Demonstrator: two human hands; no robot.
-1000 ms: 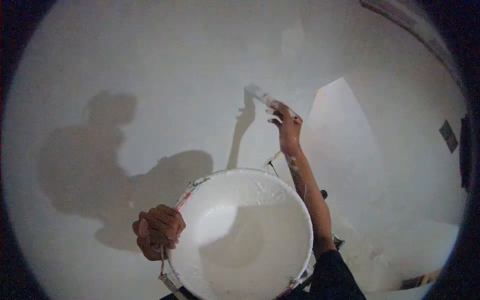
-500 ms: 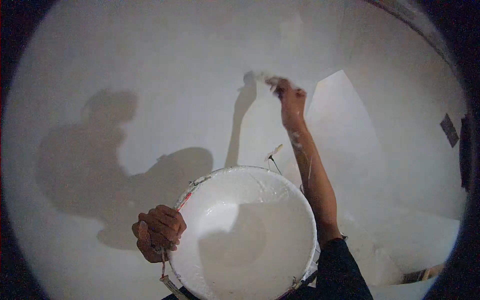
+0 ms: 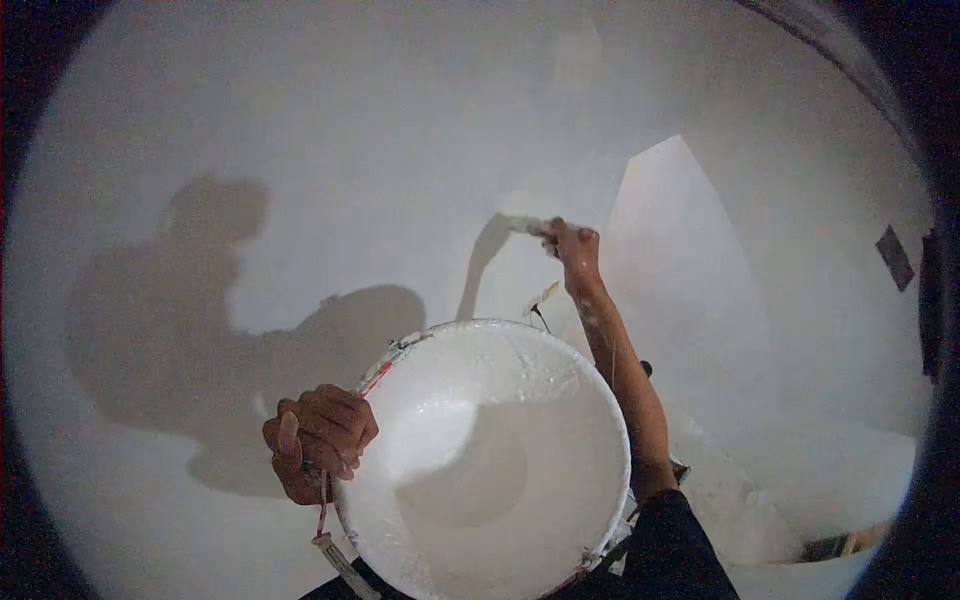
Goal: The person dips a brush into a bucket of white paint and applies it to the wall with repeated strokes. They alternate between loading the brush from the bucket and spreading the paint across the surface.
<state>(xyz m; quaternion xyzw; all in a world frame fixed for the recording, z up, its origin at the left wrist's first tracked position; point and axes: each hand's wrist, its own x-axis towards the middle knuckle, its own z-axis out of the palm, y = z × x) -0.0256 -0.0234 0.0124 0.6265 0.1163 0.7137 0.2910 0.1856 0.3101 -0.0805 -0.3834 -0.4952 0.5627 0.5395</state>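
Observation:
A round white bucket (image 3: 500, 350) tilts toward me, its inside coated with wet white paint (image 3: 480, 540). At its left edge my left hand (image 3: 322, 440) is closed around the rim, where the wire handle (image 3: 345, 570) hangs down. Farther up, my right arm reaches to the pale wall (image 3: 380, 120). My right hand (image 3: 575, 250) is closed on a paintbrush (image 3: 525, 225), whose whitish head points left at the wall. White smears mark that wrist. The brush handle is mostly hidden by my fingers.
A switch plate (image 3: 895, 258) is on the wall at the right, beside a dark hanging shape (image 3: 932, 310). Just past the bucket's far rim, a small pale object with a thin dark wire (image 3: 541, 302) sticks out. Shadows fall on the left of the wall.
My right hand has moved down along the wall with the paintbrush, closer to the bucket. The bucket and my left hand have shifted slightly upward in view.

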